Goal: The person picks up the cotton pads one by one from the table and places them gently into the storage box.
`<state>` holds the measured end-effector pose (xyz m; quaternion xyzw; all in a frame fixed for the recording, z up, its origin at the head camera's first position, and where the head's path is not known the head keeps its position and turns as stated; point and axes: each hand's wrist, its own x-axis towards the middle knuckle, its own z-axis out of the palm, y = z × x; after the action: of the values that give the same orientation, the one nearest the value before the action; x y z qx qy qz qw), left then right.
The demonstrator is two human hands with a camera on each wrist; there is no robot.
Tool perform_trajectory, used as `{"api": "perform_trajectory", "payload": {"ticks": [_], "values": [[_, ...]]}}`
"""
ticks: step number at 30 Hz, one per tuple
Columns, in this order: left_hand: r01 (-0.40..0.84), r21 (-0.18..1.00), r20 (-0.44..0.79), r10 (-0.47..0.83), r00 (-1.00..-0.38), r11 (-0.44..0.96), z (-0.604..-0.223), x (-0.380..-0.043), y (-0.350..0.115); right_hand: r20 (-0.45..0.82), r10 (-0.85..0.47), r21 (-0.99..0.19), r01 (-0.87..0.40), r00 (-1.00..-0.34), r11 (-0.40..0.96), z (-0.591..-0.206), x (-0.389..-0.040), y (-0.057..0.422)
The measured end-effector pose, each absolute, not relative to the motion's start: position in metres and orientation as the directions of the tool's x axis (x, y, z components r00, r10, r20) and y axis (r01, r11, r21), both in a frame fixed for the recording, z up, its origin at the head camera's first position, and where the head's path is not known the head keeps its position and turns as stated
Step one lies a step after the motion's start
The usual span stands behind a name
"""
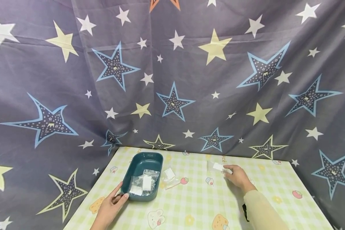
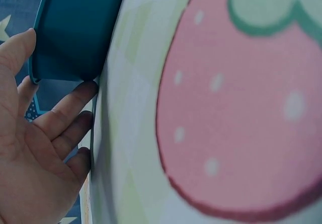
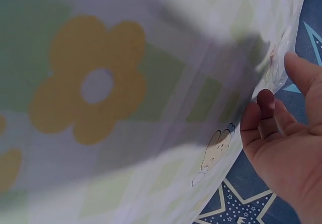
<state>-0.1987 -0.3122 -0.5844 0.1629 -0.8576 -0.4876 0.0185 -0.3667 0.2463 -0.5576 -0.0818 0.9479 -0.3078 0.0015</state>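
My left hand [image 1: 109, 206] grips the near left corner of a dark teal plastic bin [image 1: 142, 197]. In the left wrist view the thumb lies along the upper edge of the bin [image 2: 75, 32], with fingers at its end and lower side. Inside the bin lie several small clear zip bags [image 1: 136, 188] with white labels. At the back right of the table, my right hand [image 1: 238, 176] pinches the right end of another clear bag with a white label [image 1: 217, 166]. The right wrist view shows little of this bag [image 3: 282, 65], by the thumb; its contents cannot be made out.
Another clear bag with a white label [image 1: 169, 174] lies just right of the bin. A light checked cloth with cartoon prints covers the table [image 1: 195, 191]. A dark star-patterned curtain [image 1: 184, 127] hangs along the table's back edge and both sides.
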Motion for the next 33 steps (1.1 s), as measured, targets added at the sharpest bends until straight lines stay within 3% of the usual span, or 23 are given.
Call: {"api": "perform_trajectory", "payload": {"ticks": [14, 33], "values": [[-0.233, 0.855, -0.098, -0.296, -0.950, 0.463, -0.5787, -0.1984, -0.3069, 0.089, -0.157, -0.570, -0.180, -0.983, 0.802, -0.5592, -0.3699, 0.2472], [-0.235, 0.850, -0.095, -0.302, -0.948, 0.471, -0.5840, -0.1972, -0.3101, 0.027, -0.171, -0.544, -0.158, -0.985, 0.824, -0.5630, -0.3669, 0.2381]]}}
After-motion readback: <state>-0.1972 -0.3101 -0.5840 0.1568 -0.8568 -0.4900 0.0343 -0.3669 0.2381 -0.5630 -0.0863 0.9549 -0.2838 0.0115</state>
